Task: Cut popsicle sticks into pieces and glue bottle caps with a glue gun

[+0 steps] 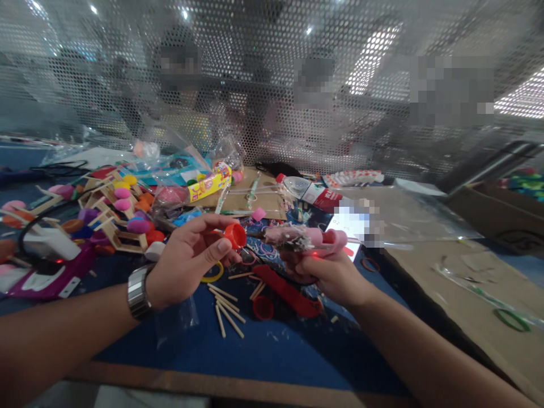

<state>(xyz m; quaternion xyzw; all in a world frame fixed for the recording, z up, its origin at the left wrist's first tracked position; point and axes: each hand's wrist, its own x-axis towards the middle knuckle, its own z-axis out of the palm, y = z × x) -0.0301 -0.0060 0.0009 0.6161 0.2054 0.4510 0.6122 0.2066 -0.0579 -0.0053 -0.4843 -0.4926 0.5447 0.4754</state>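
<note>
In my left hand (189, 258) is a small orange-red cap (235, 236), pinched between thumb and fingers with its hollow side turned to the right. My right hand (334, 277) is closed around a pink hot glue gun (312, 238). Whitish fluff clings around the gun's front part, and its nozzle points left toward the cap, apart from it. Below the hands, on the blue table, lie a long red piece (293, 292), a round red cap (263, 307) and several thin wooden sticks (227, 309). A yellow ring (212, 273) sits just below my left hand.
At left, small wooden frames (130, 241) and colourful pompoms (138, 225) are piled beside a purple device (57, 269). Behind are a yellow box (210, 182), a clear bottle (312, 191) and a lit phone (348, 226). Cardboard (463, 289) covers the right; a perforated metal screen (263, 113) stands behind.
</note>
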